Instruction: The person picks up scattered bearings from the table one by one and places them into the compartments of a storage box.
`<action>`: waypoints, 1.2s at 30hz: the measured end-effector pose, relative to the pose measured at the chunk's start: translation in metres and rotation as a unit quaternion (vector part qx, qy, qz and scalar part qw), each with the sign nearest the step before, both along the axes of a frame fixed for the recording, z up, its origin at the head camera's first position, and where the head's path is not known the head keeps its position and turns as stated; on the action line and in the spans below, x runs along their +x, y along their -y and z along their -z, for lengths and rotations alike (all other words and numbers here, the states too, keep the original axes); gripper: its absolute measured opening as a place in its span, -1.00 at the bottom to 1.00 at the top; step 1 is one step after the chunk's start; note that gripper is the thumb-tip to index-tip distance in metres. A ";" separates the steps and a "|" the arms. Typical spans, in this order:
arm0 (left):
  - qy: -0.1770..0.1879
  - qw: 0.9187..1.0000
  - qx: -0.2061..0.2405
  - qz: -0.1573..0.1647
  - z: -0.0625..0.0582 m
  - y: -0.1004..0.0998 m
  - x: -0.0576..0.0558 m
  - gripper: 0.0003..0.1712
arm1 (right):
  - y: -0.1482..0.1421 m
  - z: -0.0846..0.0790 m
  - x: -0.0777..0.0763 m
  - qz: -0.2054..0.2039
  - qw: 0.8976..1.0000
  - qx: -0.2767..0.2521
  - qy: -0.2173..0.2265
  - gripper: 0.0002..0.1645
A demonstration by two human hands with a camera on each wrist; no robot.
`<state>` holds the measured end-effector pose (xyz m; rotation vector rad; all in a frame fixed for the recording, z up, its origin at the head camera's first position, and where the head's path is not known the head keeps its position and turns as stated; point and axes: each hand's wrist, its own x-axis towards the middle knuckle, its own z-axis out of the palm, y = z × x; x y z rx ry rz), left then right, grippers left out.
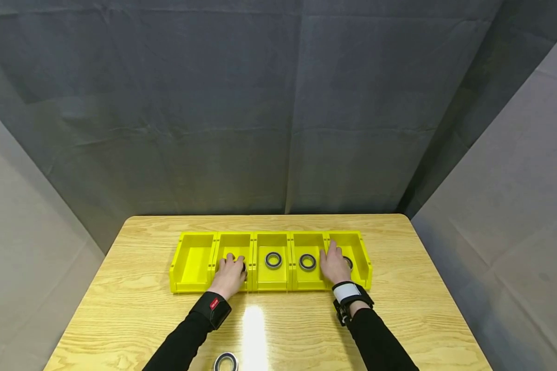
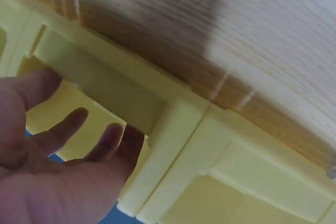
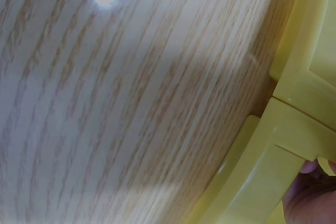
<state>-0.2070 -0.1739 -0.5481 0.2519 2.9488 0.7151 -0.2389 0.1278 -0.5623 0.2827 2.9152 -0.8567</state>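
Observation:
My left hand point(image 1: 229, 278) reaches into the second bin point(image 2: 100, 85) from the left, thumb and fingers spread apart in the left wrist view. Beside those fingers, a ball bearing point(image 1: 244, 267) shows only a dark edge; the hand hides the rest. My right hand point(image 1: 336, 265) is at the left side of the rightmost bin point(image 1: 364, 265), with its fingers stretched forward. To the right of that hand lies another bearing point(image 1: 348, 262), partly covered by it. Only part of the right hand point(image 3: 315, 200) appears in the right wrist view, behind the yellow bin wall.
Several yellow bins stand joined in a row on the wooden table point(image 1: 399, 319). One bearing point(image 1: 273, 260) lies in the middle bin, another bearing point(image 1: 307, 262) in the bin right of it. A loose bearing point(image 1: 226, 362) lies near the front edge, by the left sleeve point(image 1: 178, 342).

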 end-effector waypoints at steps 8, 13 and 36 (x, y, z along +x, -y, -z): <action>-0.013 0.999 0.023 0.018 -0.008 0.006 0.016 -0.50 | 0.000 0.000 0.000 0.002 1.000 -0.004 0.008 -0.28; 0.002 0.999 0.041 0.026 -0.014 0.006 0.029 -0.45 | 0.000 0.000 0.000 0.001 1.000 -0.001 0.004 -0.28; -0.016 0.997 0.048 0.066 -0.022 0.012 0.064 -0.44 | 0.000 0.001 0.000 0.000 1.000 -0.001 0.006 -0.27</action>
